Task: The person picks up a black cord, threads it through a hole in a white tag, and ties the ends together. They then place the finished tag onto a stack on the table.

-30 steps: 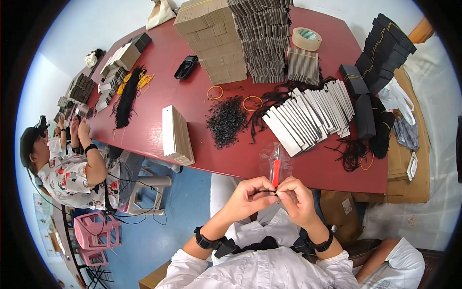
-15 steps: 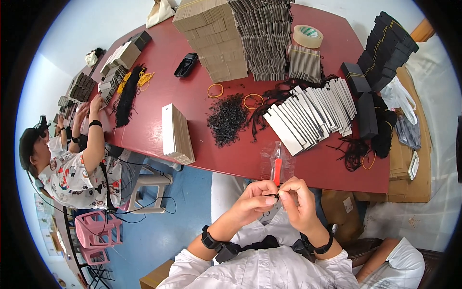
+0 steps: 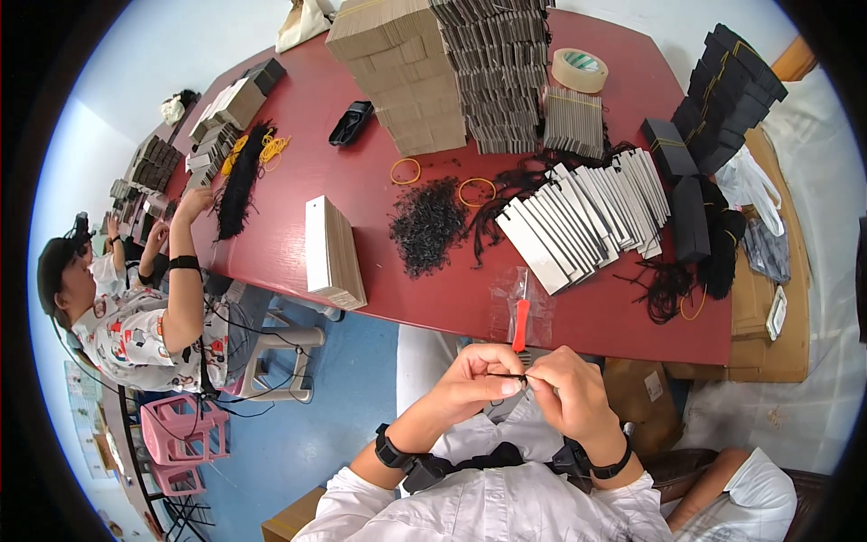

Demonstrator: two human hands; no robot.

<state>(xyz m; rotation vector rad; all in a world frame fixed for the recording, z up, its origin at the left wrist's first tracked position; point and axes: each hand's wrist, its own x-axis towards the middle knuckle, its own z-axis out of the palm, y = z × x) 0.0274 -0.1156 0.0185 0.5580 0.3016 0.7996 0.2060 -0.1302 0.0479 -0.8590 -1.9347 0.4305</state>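
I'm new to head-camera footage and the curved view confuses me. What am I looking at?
There is no machine here. A wide fisheye camera on a person's head looks down, so straight edges appear bent. The bare left hand and bare right hand pinch a thin black cord between them. On the dark red table are a heap of small black pieces, a fanned row of flat white cards, tall brown cardboard stacks and a slim red-handled tool. A co-worker in a patterned shirt is at left.

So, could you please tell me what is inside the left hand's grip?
A thin black strand shows between the thumb and forefinger of the left hand; any part covered by the fingers cannot be seen.
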